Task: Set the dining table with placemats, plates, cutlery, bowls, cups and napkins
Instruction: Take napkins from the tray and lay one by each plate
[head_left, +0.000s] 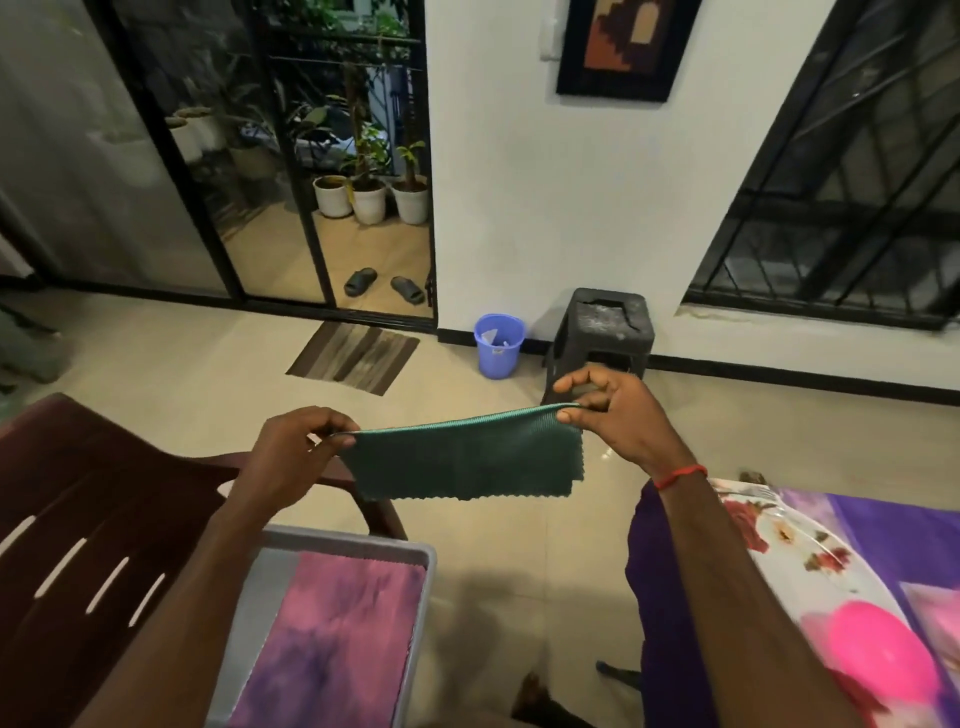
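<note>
Room fixtures and floor items, head view

A brown slatted chair (104, 519) occupies the lower left. A striped doormat (353, 356) lies on the beige tiled floor (208, 353), just inside the black-framed sliding glass door (171, 171). Beyond the threshold, 2 dark slippers (360, 281) lie side by side, with 3 white plant pots (369, 205) in a row behind them. A blue bin (498, 345) holding pale scraps stands against the white wall (545, 208), just beside a black stool (602, 332) with a dusty top. A framed picture (621, 47) hangs above. A black window grille (841, 182) fills the right.
</note>
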